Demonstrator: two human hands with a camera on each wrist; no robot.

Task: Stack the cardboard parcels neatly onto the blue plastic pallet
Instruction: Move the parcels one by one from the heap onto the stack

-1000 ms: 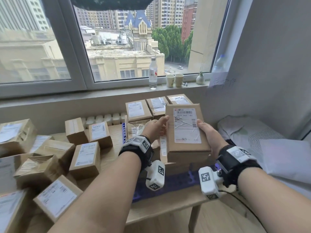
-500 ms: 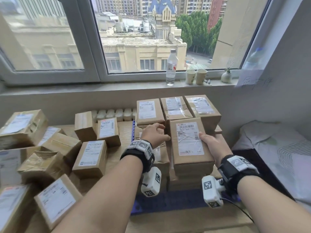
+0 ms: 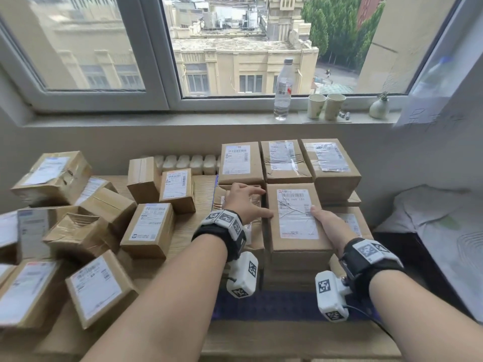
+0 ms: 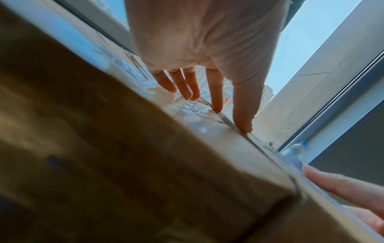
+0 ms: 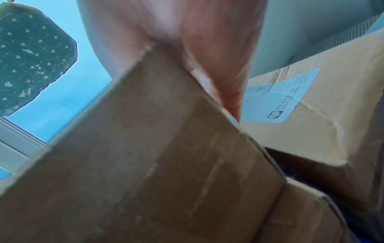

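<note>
A cardboard parcel (image 3: 295, 218) with a white label lies flat on top of the middle stack on the blue pallet (image 3: 274, 304). My left hand (image 3: 245, 202) is open. Its thumb touches the parcel's left edge and its straight fingers reach over the lower parcel (image 3: 235, 197) beside it. In the left wrist view the fingertips (image 4: 241, 126) rest on the parcel's (image 4: 145, 164) upper edge. My right hand (image 3: 326, 223) holds the parcel's right side with the thumb on top; its fingers are hidden. The right wrist view shows the palm (image 5: 187, 24) pressed to the parcel's (image 5: 155, 164) corner.
Three parcels (image 3: 285, 158) form the pallet's back row against the wall. Several loose parcels (image 3: 149, 228) crowd the wooden table to the left. A bottle (image 3: 282, 90) and two cups (image 3: 326, 105) stand on the sill. White bedding (image 3: 431, 226) lies to the right.
The labelled parcel came down from mid-air and forward onto the middle stack. My left hand slid off its side, and its fingers have straightened and spread out.
</note>
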